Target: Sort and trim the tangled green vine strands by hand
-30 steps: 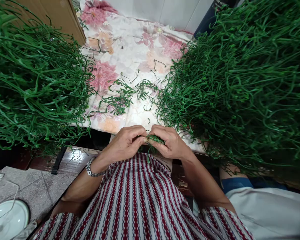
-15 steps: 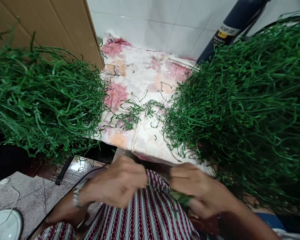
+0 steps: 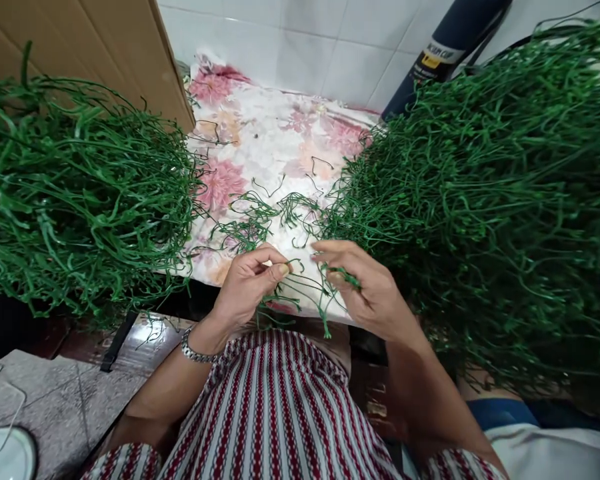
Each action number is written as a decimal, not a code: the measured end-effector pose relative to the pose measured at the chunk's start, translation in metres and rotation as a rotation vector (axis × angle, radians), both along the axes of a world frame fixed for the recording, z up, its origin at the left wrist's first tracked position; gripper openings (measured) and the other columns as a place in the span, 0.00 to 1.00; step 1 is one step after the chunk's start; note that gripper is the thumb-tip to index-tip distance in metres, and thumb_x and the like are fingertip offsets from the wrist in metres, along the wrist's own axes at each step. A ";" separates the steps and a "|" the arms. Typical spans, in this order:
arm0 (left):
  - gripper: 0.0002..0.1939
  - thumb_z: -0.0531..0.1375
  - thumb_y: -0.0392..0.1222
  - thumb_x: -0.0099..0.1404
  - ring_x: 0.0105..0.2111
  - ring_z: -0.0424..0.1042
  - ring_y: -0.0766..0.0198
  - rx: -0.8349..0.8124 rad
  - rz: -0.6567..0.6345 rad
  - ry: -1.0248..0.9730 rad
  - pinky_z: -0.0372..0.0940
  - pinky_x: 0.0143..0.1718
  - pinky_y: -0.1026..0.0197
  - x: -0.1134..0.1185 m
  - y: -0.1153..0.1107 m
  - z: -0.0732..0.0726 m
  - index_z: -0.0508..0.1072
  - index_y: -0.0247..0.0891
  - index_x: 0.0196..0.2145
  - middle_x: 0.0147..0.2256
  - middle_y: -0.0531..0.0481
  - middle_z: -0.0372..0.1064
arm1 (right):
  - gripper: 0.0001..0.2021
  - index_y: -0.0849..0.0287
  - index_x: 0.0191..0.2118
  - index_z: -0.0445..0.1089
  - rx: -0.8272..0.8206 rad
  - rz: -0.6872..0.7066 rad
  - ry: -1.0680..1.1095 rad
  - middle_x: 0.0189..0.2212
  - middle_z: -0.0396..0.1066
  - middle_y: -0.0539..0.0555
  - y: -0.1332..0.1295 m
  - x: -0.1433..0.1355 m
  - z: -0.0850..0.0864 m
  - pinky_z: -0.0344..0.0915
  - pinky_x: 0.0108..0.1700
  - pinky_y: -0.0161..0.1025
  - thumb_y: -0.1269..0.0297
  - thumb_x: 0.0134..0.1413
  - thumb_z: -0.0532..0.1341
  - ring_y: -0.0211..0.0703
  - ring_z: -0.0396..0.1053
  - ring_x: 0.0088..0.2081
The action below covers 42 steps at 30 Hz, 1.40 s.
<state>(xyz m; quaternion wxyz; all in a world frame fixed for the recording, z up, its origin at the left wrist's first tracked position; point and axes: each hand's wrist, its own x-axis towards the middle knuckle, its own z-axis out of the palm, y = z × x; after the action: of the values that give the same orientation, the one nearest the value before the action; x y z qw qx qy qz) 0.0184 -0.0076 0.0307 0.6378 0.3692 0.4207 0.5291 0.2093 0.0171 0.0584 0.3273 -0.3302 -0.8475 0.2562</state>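
Pinching thin green stems [image 3: 326, 324] over the worktop [image 3: 280, 133]'s near edge, my left hand [image 3: 250, 283] is closed, while my right hand [image 3: 370, 290] curls loosely around a small green bunch [image 3: 349, 278]. Beyond lie loose stems [image 3: 250, 217], between a left heap [image 3: 90, 200] and a bigger right heap [image 3: 480, 200]; I judge the sorting well underway with plenty left, though which heap is finished I can't tell.
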 end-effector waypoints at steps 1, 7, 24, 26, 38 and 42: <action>0.10 0.65 0.43 0.52 0.16 0.47 0.79 -0.009 0.006 -0.007 0.41 0.15 0.69 0.001 0.000 -0.001 0.72 0.34 0.24 0.22 0.55 0.59 | 0.04 0.59 0.36 0.64 -0.038 0.006 -0.004 0.42 0.68 0.59 -0.001 -0.005 -0.003 0.64 0.45 0.40 0.70 0.59 0.52 0.42 0.67 0.45; 0.10 0.66 0.43 0.51 0.16 0.49 0.78 0.001 0.077 0.025 0.45 0.15 0.71 0.007 -0.001 -0.006 0.72 0.33 0.24 0.18 0.57 0.59 | 0.09 0.61 0.37 0.65 -0.216 -0.056 -0.081 0.27 0.67 0.51 -0.011 -0.028 -0.021 0.59 0.32 0.32 0.64 0.61 0.51 0.35 0.64 0.28; 0.02 0.63 0.35 0.54 0.21 0.63 0.75 0.158 0.147 0.153 0.57 0.21 0.72 0.010 -0.014 -0.016 0.74 0.35 0.28 0.23 0.54 0.67 | 0.03 0.60 0.35 0.62 -0.068 -0.141 0.061 0.27 0.62 0.50 -0.022 -0.034 -0.038 0.59 0.34 0.34 0.73 0.55 0.54 0.37 0.62 0.31; 0.01 0.61 0.34 0.56 0.26 0.67 0.72 0.239 0.160 0.336 0.61 0.27 0.71 0.010 -0.016 -0.016 0.74 0.35 0.28 0.26 0.52 0.69 | 0.03 0.60 0.31 0.61 -0.041 -0.162 0.047 0.25 0.59 0.49 -0.023 -0.034 -0.039 0.57 0.32 0.34 0.73 0.55 0.54 0.36 0.60 0.29; 0.06 0.60 0.38 0.57 0.21 0.61 0.73 0.135 -0.255 0.401 0.57 0.23 0.71 -0.006 -0.012 -0.002 0.68 0.33 0.25 0.21 0.55 0.63 | 0.09 0.60 0.25 0.59 -0.319 -0.056 0.056 0.20 0.55 0.46 -0.023 -0.023 -0.031 0.51 0.28 0.32 0.69 0.55 0.53 0.32 0.54 0.24; 0.10 0.61 0.40 0.56 0.20 0.56 0.73 0.163 -0.467 0.260 0.54 0.22 0.68 -0.013 -0.015 0.002 0.69 0.32 0.22 0.19 0.54 0.60 | 0.12 0.61 0.22 0.58 -0.731 0.240 0.149 0.16 0.51 0.44 -0.024 -0.018 -0.026 0.46 0.22 0.30 0.65 0.55 0.53 0.29 0.48 0.19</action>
<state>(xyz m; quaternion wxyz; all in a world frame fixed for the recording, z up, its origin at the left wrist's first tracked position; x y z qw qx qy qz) 0.0054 -0.0224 0.0324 0.6513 0.5711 0.3585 0.3482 0.1918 -0.0067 0.0323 0.2163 -0.3042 -0.7068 0.6010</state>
